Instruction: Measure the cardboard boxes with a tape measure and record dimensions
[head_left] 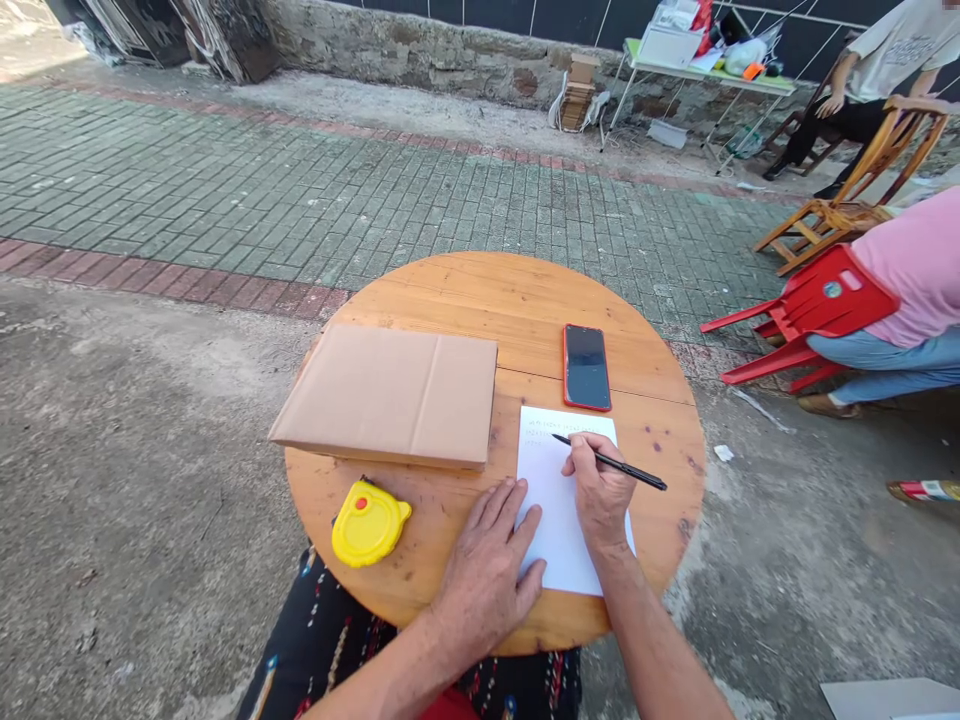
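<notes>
My right hand [598, 490] is closed around a black pen [611, 462], its tip resting on the upper part of a white sheet of paper [553, 480] that carries a few lines of writing. My left hand [487, 572] lies flat and open, fingers spread, pressing the sheet's left edge onto the round wooden table [517, 300]. A phone in a red case [586, 367] lies screen up just above the paper. A flat folded cardboard box [390, 395] lies on the table's left half. A yellow tape measure [368, 522] sits near the front left edge.
Paved ground surrounds the table. At the right, a person in a pink top sits on a red plastic chair [806, 310]. Behind stand wooden chairs [862, 190], another seated person, and a folding table [705, 70] with items by a stone wall.
</notes>
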